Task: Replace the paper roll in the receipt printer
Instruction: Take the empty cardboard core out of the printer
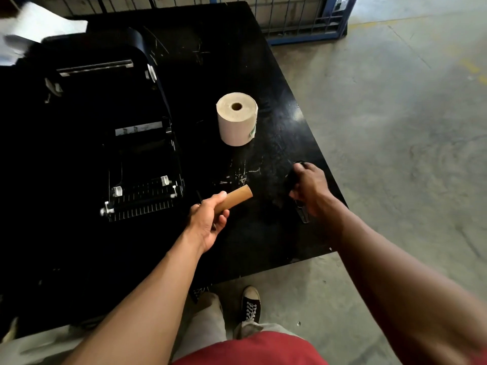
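The receipt printer [126, 133] sits at the left of the black desk [224, 61] with its lid [100, 64] swung up and back, leaving the paper bay open and dark inside. At about three o'clock from the bay, well apart from the printer, a full paper roll [237, 118] stands on end on the desk, its core hole facing up. At roughly five o'clock from the printer's front edge, the left hand [208, 219] holds a bare brown cardboard core [234, 200]; its fingers [221, 196] are wrapped and clamped around the core's near end, and the free end points toward two o'clock, above the desk. At three o'clock from the core, near the desk's right edge, the right hand [311, 191] presses down on a dark object [301, 214], its fingers [299, 167] curled over it; what that object is cannot be told. Scratches mark the desk between the hands. Beyond the desk's right edge lies concrete floor [395, 127], with a blue wire cage [303, 19] at twelve o'clock and a black sneaker [251, 304] below the desk's near edge.
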Action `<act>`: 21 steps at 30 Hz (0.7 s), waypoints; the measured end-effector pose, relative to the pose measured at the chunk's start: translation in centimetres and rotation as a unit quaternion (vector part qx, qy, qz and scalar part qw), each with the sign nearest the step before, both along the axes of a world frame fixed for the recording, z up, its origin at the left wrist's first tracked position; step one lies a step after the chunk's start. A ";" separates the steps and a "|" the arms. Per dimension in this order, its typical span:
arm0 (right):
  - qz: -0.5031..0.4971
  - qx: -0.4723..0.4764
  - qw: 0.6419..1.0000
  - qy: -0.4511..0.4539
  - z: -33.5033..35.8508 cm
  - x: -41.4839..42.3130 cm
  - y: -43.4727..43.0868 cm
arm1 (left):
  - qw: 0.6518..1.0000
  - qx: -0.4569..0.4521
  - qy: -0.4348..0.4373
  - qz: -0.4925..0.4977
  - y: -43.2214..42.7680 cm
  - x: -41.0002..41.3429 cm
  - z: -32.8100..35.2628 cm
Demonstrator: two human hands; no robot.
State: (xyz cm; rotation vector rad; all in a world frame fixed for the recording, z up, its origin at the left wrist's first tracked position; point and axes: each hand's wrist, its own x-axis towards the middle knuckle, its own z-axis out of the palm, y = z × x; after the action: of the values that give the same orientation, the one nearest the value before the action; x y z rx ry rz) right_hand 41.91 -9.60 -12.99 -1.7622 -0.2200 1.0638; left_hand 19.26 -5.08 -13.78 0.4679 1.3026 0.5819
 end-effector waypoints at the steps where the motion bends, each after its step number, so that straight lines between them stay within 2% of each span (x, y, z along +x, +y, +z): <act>1: 0.088 -0.025 0.995 -0.049 -0.1 0.1 -0.3 | 1.000 0.000 0.007 -0.003 0.0 -0.1 0.0; 3: 0.220 -0.090 0.963 -0.125 -0.5 -0.2 -0.6 | 1.000 0.000 0.014 -0.012 -0.1 0.1 0.0; 6: 0.290 -0.140 0.927 -0.192 -1.4 -1.0 -0.5 | 0.999 0.006 0.020 -0.025 -0.2 0.5 0.1; 10: 0.274 -0.146 0.929 -0.200 -2.5 -1.6 -0.3 | 0.999 0.010 0.026 -0.040 -0.2 0.4 0.1; 16: 0.237 -0.183 0.907 -0.295 -2.4 -1.8 -0.3 | 0.999 0.009 0.031 -0.039 -0.1 0.0 -0.1; 21: 0.221 -0.186 0.917 -0.275 -2.2 -1.1 -0.8 | 0.999 0.006 0.028 -0.037 -0.1 0.2 -0.1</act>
State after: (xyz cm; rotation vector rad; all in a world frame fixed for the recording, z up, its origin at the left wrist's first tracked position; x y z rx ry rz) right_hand 40.77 -10.38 -15.17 -2.4131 -0.8441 0.9288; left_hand 19.42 -5.21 -13.92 0.5444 1.3296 0.5185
